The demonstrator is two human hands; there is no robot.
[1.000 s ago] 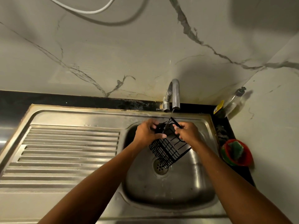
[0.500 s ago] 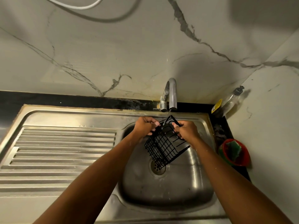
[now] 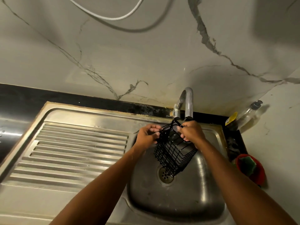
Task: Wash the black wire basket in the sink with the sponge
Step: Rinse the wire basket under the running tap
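Observation:
The black wire basket [image 3: 174, 154] hangs tilted over the steel sink bowl [image 3: 178, 197], just under the tap spout [image 3: 188, 103]. My left hand [image 3: 146, 136] grips the basket's upper left rim. My right hand [image 3: 192, 133] grips its upper right rim, close below the spout. The basket's lower end points down toward the drain [image 3: 165, 175]. A green sponge [image 3: 247, 163] lies in a red bowl [image 3: 258, 174] on the counter to the right, away from both hands.
A ribbed steel draining board [image 3: 73, 153] lies left of the bowl. A clear soap bottle [image 3: 246, 116] leans in the back right corner. The marble wall [image 3: 146, 54] rises behind, with a white cable [image 3: 112, 17] hanging across it.
Both hands have lifted the basket slightly toward the tap spout and tilted it more upright. The grips on its rim stay the same.

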